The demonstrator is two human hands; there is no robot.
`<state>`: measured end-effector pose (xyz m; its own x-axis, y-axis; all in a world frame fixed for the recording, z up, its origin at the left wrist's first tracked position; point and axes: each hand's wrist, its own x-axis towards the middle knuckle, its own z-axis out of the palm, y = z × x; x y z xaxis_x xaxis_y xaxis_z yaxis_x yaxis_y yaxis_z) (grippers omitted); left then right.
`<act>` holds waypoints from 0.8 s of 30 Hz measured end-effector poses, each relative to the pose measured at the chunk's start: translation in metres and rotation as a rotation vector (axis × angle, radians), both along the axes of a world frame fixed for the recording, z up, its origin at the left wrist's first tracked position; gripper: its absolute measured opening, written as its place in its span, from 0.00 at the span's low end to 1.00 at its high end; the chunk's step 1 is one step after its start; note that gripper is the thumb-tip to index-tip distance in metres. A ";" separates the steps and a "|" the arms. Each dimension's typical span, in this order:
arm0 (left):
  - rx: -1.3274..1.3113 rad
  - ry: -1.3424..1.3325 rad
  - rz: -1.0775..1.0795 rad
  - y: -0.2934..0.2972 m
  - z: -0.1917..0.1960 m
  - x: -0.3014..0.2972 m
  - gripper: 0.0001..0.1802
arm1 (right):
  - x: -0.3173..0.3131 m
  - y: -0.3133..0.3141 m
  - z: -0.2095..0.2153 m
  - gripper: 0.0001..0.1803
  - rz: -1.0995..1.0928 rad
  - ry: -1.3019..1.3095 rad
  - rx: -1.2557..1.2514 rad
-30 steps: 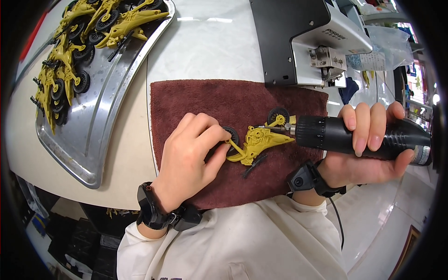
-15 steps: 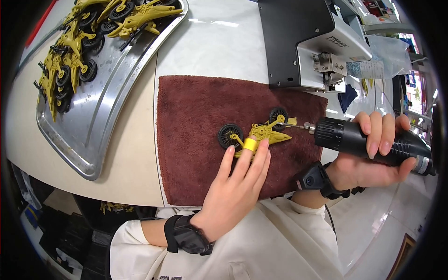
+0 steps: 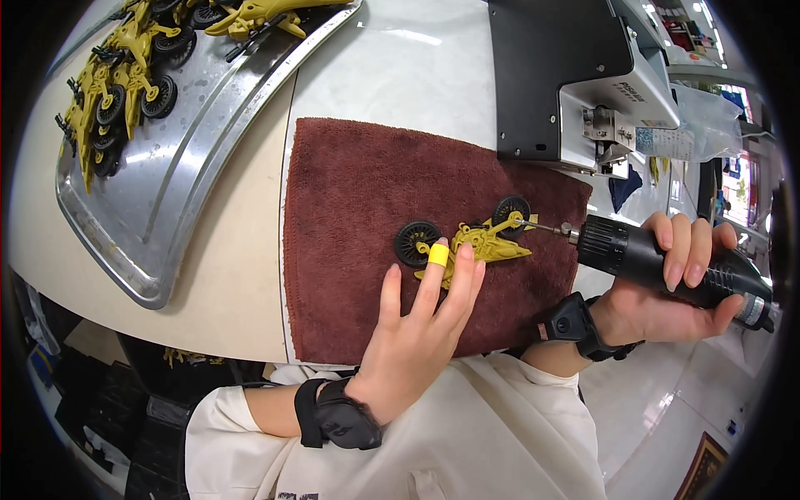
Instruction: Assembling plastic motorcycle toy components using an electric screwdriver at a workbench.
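Lying near the middle of the dark red towel (image 3: 358, 208), toward its right half, a yellow toy motorcycle (image 3: 475, 242) with two black spoked wheels rests on its side. The left hand (image 3: 421, 329) comes onto the towel from its near edge and presses flat on the toy: the fingers are stretched out, not curled, and their tips rest on the yellow body beside the left wheel. One of those fingers wears a band of yellow tape (image 3: 438, 255). The right hand (image 3: 667, 287), just off the towel's right edge, is wrapped firmly around a black electric screwdriver (image 3: 658, 258), fingers over the top of the barrel. The tool lies almost level, and its thin bit reaches across the towel's right edge to meet the toy at the right wheel. Both wrists carry black straps.

To the left of the towel, on the pale tabletop, sits a long metal tray (image 3: 175, 192); more yellow toy motorcycles (image 3: 117, 92) are piled at its far end, well apart from the towel. Beyond the towel's far right corner stands a grey and black machine (image 3: 583, 75), its base touching the cloth's edge.
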<state>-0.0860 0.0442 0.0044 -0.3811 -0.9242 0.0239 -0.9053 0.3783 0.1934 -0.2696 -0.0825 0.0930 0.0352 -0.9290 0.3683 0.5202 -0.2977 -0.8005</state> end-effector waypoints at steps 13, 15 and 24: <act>0.103 0.213 -0.002 -0.009 0.000 0.006 0.36 | 0.051 0.010 -0.005 0.32 0.173 0.043 -0.064; 0.103 0.222 -0.005 -0.009 0.001 0.007 0.30 | 0.058 0.009 -0.008 0.34 0.279 0.127 -0.170; 0.119 0.269 -0.041 -0.004 -0.005 0.010 0.23 | 0.074 0.013 -0.019 0.38 0.384 0.261 -0.236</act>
<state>-0.0761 0.0407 -0.0003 -0.4127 -0.9106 0.0217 -0.8002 0.3739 0.4690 -0.1960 -0.0696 0.0739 0.4762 -0.7240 0.4991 0.4189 -0.3123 -0.8526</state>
